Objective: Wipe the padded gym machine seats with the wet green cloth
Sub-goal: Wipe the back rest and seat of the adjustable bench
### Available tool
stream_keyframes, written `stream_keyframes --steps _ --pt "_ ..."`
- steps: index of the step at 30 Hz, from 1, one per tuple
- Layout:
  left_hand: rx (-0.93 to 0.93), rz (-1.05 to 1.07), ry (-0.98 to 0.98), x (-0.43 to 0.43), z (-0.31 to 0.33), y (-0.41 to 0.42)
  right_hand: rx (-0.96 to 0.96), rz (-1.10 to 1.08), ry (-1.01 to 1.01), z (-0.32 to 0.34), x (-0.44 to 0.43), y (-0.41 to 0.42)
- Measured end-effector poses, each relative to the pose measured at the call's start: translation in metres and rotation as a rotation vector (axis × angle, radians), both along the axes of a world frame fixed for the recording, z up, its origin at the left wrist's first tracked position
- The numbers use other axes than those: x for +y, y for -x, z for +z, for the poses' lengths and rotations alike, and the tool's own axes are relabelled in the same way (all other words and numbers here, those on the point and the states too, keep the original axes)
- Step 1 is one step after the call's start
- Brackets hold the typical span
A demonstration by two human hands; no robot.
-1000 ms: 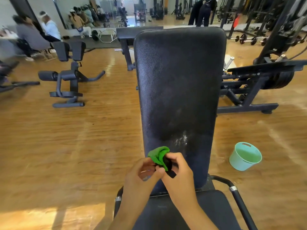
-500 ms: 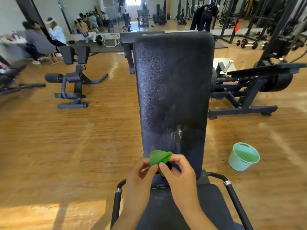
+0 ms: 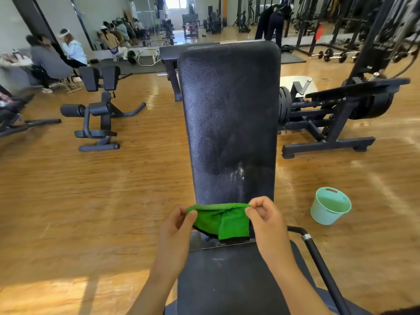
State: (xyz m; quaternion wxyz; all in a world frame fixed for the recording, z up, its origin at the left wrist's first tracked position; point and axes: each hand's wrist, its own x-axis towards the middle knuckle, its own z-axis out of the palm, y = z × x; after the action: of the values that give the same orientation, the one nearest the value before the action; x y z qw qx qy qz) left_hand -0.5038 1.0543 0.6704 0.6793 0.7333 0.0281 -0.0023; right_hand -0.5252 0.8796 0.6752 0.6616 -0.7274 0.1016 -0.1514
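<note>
A green cloth point(image 3: 223, 220) with a black edge hangs stretched between my two hands, just above the gap between the bench's pads. My left hand point(image 3: 176, 226) pinches its left corner and my right hand point(image 3: 264, 214) pinches its right corner. Behind the cloth rises the long black padded backrest point(image 3: 229, 114), with wet streaks near its lower end. The black seat pad point(image 3: 227, 278) lies below my forearms.
A teal bucket point(image 3: 329, 206) stands on the wooden floor to the right of the bench. A black side handle point(image 3: 318, 258) runs along the seat's right. Other gym machines point(image 3: 100, 114) stand left and right; several people sit at far left.
The cloth was bunched between my hands close together; my hands have moved apart and spread it out wide. The view has shifted slightly nearer the seat.
</note>
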Motion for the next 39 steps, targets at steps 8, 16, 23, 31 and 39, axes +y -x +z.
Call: stream_keyframes --steps 8,16,23,31,39 --pt "-0.053 -0.053 0.029 -0.008 0.007 -0.005 -0.022 -0.005 0.036 0.004 -0.017 0.004" --pt "-0.115 -0.151 -0.016 -0.031 0.003 0.007 -0.071 -0.147 0.44 0.0 0.001 0.011" --pt "-0.114 -0.201 -0.099 -0.046 -0.004 0.013 -0.05 -0.096 0.313 0.003 0.011 0.006" --pt "-0.164 0.017 -0.097 -0.022 -0.009 -0.021 -0.049 -0.205 0.201 -0.007 -0.018 -0.004" --pt "-0.13 0.021 -0.019 -0.022 -0.002 -0.032 -0.024 -0.096 0.272 -0.01 -0.026 -0.011"
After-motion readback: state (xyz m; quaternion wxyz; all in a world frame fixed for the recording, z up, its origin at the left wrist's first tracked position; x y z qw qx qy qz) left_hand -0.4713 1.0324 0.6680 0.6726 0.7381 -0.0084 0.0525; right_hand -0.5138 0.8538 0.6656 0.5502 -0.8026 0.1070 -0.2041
